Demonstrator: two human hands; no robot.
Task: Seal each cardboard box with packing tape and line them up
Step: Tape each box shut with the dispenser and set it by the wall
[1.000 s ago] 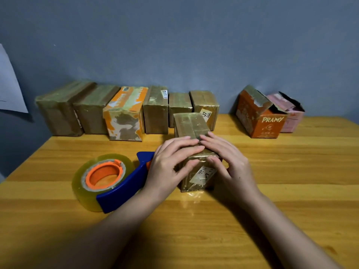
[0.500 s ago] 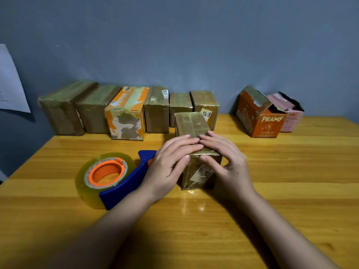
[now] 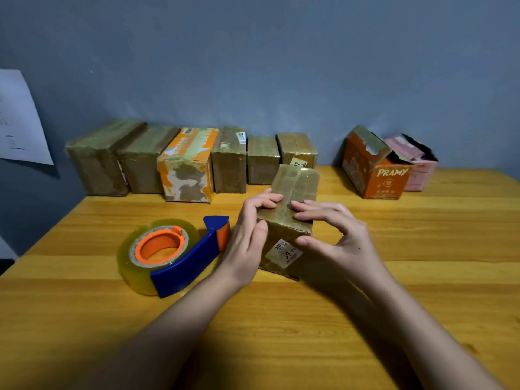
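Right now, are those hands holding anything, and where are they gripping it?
Both hold the taped cardboard box. The left hand grips its near left top edge, the right hand its near right top corner.

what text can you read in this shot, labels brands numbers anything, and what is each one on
"PRAMY": white lettering on the front of the orange box.
White sticker on the box in hand: print too blurred to read.
Sticker on the last box in the row: mostly hidden, unreadable.
Small label on the fourth box in the row: too small to read.
Paper sheet on the wall: faint marks, not legible.
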